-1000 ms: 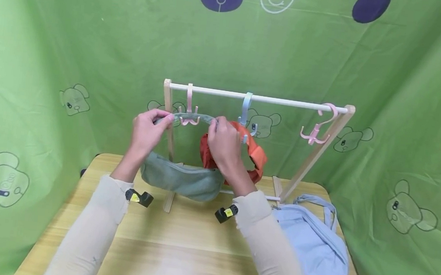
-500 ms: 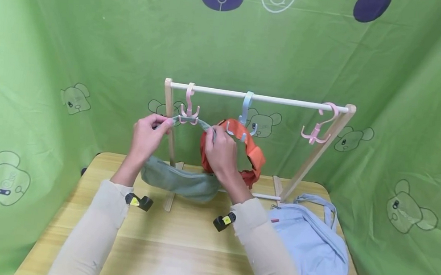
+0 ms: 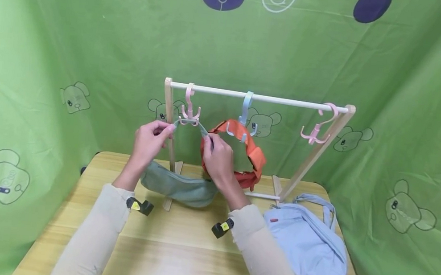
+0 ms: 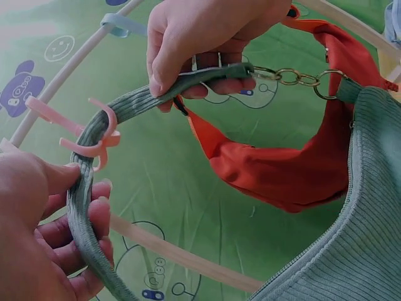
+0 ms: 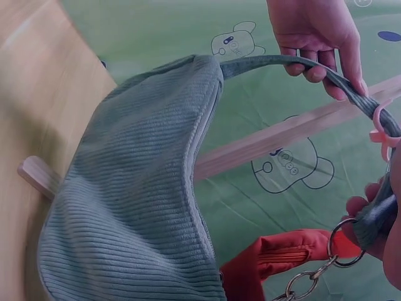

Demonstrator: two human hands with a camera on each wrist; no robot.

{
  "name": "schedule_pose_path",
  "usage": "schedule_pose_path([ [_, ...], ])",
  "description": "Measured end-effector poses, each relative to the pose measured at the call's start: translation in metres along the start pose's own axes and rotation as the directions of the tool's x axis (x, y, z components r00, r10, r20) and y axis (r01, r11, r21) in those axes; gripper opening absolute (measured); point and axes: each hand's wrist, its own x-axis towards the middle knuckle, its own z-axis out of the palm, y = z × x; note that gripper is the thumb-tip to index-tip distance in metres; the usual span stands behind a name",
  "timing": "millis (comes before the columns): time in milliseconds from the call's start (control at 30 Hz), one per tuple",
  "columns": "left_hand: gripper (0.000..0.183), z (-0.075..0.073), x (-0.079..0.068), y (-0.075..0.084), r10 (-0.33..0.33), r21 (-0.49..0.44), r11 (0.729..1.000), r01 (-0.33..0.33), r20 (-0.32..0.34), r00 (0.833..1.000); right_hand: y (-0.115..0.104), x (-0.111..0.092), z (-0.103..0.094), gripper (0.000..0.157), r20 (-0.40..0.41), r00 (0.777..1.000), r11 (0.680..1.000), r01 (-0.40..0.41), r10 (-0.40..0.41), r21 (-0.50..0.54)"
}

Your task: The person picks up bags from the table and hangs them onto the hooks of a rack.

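A green corduroy shoulder bag (image 3: 179,188) hangs below both hands, its strap (image 4: 135,105) running up through the prongs of the left pink hook (image 3: 188,115). My left hand (image 3: 151,141) pinches the strap just left of the hook, thumb against fingers. On the other side, my right hand (image 3: 218,157) grips the strap near its chain end. Gold chain links (image 4: 289,76) join that end to the bag in the left wrist view. The strap lies over the hook's front prongs, bent down on both sides. In the right wrist view the ribbed bag body (image 5: 138,182) is zipped along its edge.
A wooden rack's white rail (image 3: 217,92) carries the hooks. An orange-red bag (image 3: 256,159) hangs from the blue hook (image 3: 244,117), close behind my right hand. Another pink hook (image 3: 315,132) is at the right end. A light blue bag (image 3: 310,245) lies on the table (image 3: 175,258).
Both hands have lowered slightly, drawing the strap from an arch in front of the hook down onto its prongs. The green bag has sunk a little.
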Motion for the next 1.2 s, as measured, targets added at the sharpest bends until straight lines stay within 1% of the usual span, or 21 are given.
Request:
schedule_pose_path([
  [100,0.033,0.000,-0.003,-0.004,-0.005,-0.009,1.000,0.005,0.007,1.000,0.002,-0.004,0.001,0.024,0.002,1.000,1.000,0.005,-0.005,0.017],
  [267,0.034,0.001,-0.006,-0.012,0.000,-0.016,1.000,0.000,0.008,1.000,0.006,-0.014,0.001,0.023,0.024,0.999,0.999,-0.022,0.021,0.034],
  [533,0.035,0.002,-0.011,-0.029,-0.011,0.001,1.000,0.011,-0.001,1.000,0.015,-0.026,0.003,0.018,0.012,1.000,0.998,-0.025,0.025,0.052],
  [600,0.036,0.002,-0.013,-0.033,-0.016,-0.009,1.000,0.016,0.002,1.000,0.018,-0.029,0.004,0.017,0.017,0.999,0.998,-0.028,0.027,0.063],
  [833,0.038,-0.001,-0.019,-0.047,-0.034,-0.009,0.999,0.034,0.022,0.999,0.025,-0.038,0.004,0.018,0.028,0.998,0.996,-0.054,0.052,0.073],
  [967,0.038,-0.002,-0.023,-0.054,-0.029,0.002,1.000,0.029,0.032,0.999,0.028,-0.042,0.003,0.019,0.019,0.997,0.995,-0.070,0.069,0.070],
  [1100,0.037,-0.002,-0.026,-0.060,-0.024,0.011,1.000,0.024,0.023,0.999,0.029,-0.046,0.002,0.021,0.032,0.996,0.994,-0.084,0.082,0.064],
  [1200,0.037,-0.003,-0.028,-0.063,-0.036,0.016,0.999,0.035,0.013,0.999,0.029,-0.049,0.001,0.022,0.045,0.995,0.993,-0.093,0.090,0.072],
])
